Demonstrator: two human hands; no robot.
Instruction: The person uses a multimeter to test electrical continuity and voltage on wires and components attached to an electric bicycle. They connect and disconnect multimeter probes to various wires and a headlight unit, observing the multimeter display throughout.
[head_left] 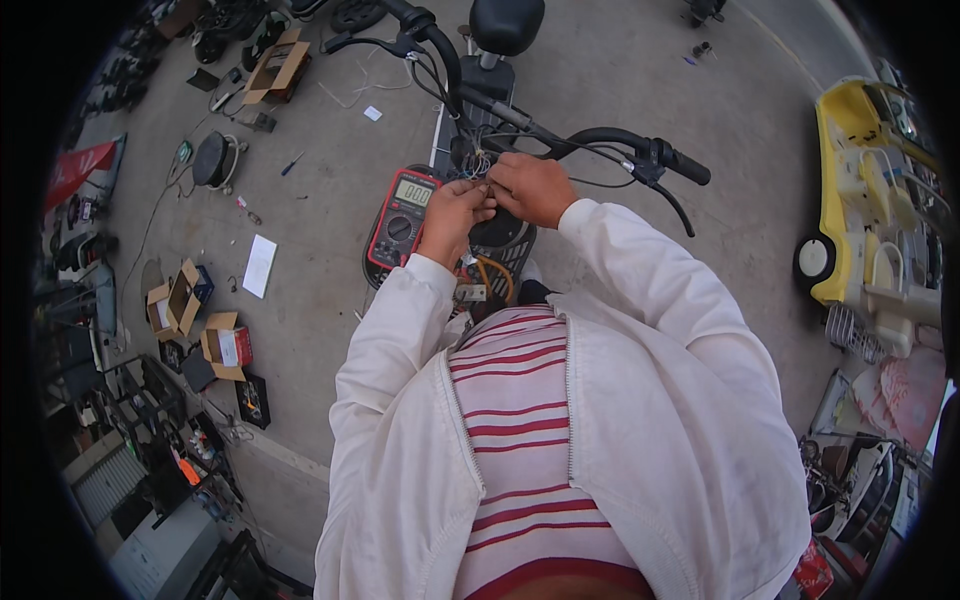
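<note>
My left hand (455,215) and my right hand (533,188) meet in front of the handlebar (520,118) of a small electric bike. The fingers of both are closed in a pinch, tips together, at a tangle of thin wires (477,161). My fingers hide the wire ends. Just left of my left hand lies a red and black multimeter (402,217), its display lit. Below the hands, orange cables (490,272) loop beside a pale connector block (470,293).
The bike's black seat (507,25) stands beyond the handlebar. On the concrete floor to the left are a white sheet (260,266), a screwdriver (292,163), a round stool (213,160) and open cardboard boxes (222,345). A yellow vehicle (832,200) stands at the right.
</note>
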